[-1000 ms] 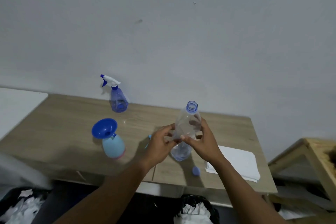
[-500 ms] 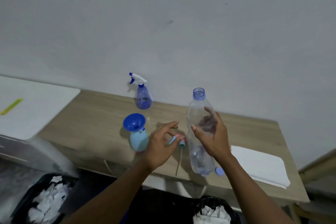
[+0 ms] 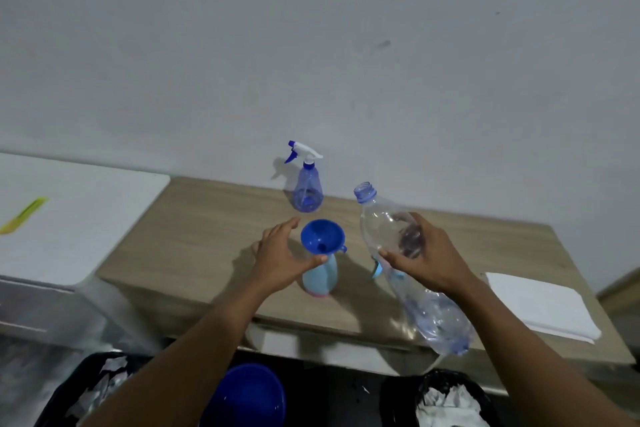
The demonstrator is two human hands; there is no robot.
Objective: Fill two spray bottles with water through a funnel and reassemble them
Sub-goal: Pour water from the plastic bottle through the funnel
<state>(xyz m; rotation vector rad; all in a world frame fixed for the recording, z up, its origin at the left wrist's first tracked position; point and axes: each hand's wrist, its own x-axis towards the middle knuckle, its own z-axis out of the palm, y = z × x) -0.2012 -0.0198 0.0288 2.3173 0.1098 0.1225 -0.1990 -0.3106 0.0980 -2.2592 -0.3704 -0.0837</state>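
Observation:
A pale blue spray bottle body (image 3: 320, 279) stands on the wooden table (image 3: 194, 236) with a blue funnel (image 3: 322, 237) in its neck. My left hand (image 3: 282, 255) is open beside the funnel, its thumb under the funnel's rim. My right hand (image 3: 420, 253) grips a clear uncapped water bottle (image 3: 408, 270), lifted and tilted with its mouth toward the funnel; a little water lies in its lower end. A violet spray bottle (image 3: 307, 184) with its white trigger head on stands near the wall. A light blue part (image 3: 377, 269) shows behind the water bottle.
A folded white cloth (image 3: 540, 308) lies at the table's right end. A white surface (image 3: 69, 211) with a yellow-green strip (image 3: 22, 220) adjoins the table on the left. Below the front edge are a blue basin (image 3: 247, 395) and black bins with paper scraps (image 3: 446, 402).
My right hand has lifted the water bottle off the table and tilted its mouth left toward the funnel. My left hand has moved from the light blue part to the funnel.

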